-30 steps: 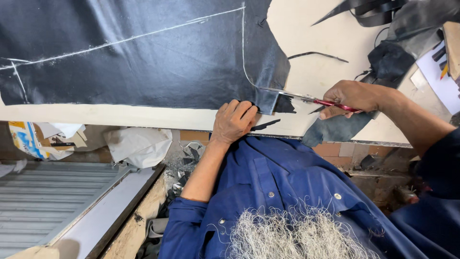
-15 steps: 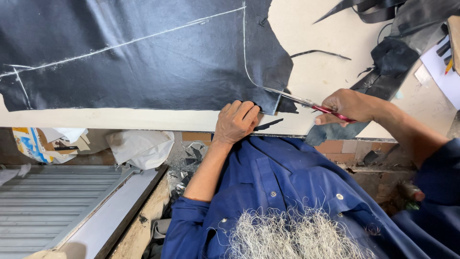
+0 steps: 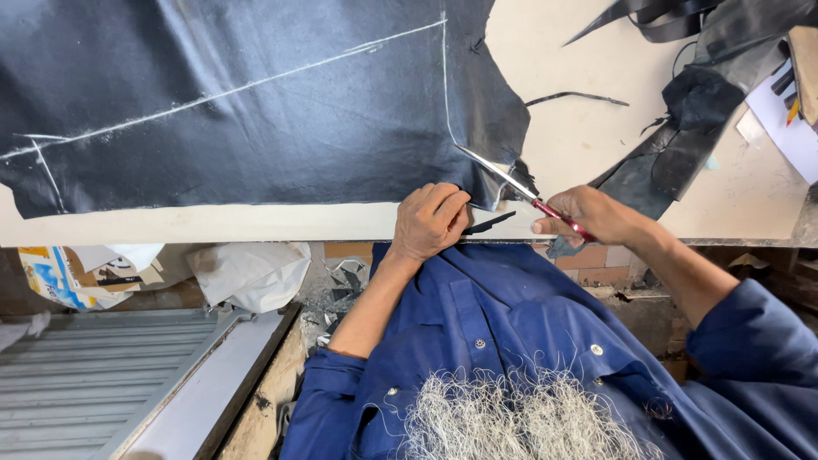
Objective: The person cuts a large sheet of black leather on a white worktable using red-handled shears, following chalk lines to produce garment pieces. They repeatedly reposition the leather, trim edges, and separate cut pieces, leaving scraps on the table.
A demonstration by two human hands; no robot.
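Right hand (image 3: 596, 217) grips red-handled scissors (image 3: 520, 189), blades on the chalk line; left hand (image 3: 429, 221) pins black leather (image 3: 256, 102) flat on the table (image 3: 579, 136)

A large leather sheet (image 3: 256, 102) lies on the worktop (image 3: 596, 136) and covers its left and middle part. At the sheet's near right edge rests the left hand (image 3: 429, 220). Just right of it is the right hand (image 3: 592, 215), which holds scissors (image 3: 515, 186) whose blades reach left and far into the sheet's edge. Leather scraps (image 3: 682, 128) lie on the far right of the worktop, with papers (image 3: 788, 128) further right. Below the near edge, on the left, bags (image 3: 247, 273) lie on the floor.
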